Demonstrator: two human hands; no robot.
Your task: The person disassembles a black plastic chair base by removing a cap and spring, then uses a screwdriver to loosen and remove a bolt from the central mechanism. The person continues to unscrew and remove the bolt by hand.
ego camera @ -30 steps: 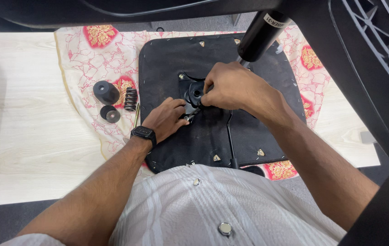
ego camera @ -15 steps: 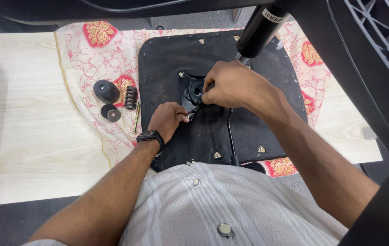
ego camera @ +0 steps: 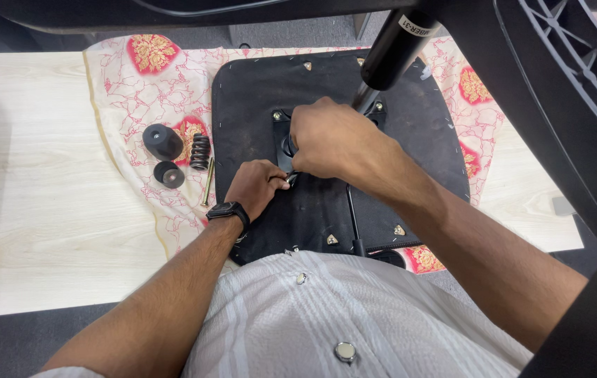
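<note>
Right hand (ego camera: 330,140): closed over the black metal mechanism plate (ego camera: 286,143) at the centre of the black upturned chair seat (ego camera: 256,105).
Left hand (ego camera: 255,187): fingers pinched on a small dark part, just below the plate.
Beside: black coil spring (ego camera: 200,151), black round knob (ego camera: 162,141) on patterned cloth (ego camera: 130,91).

A single head-worn camera looks steeply down from above the person's chest, facing forward across a pale wooden table (ego camera: 46,210) whose near edge runs just past the white shirt (ego camera: 354,315) at the bottom of the frame. It sits close, so both forearms fill the lower half and the left hand (ego camera: 256,187) and right hand (ego camera: 330,140) meet near the middle. The table's far edge lies near the top, and dark chair parts (ego camera: 564,91) cut across the top and right side.
</note>
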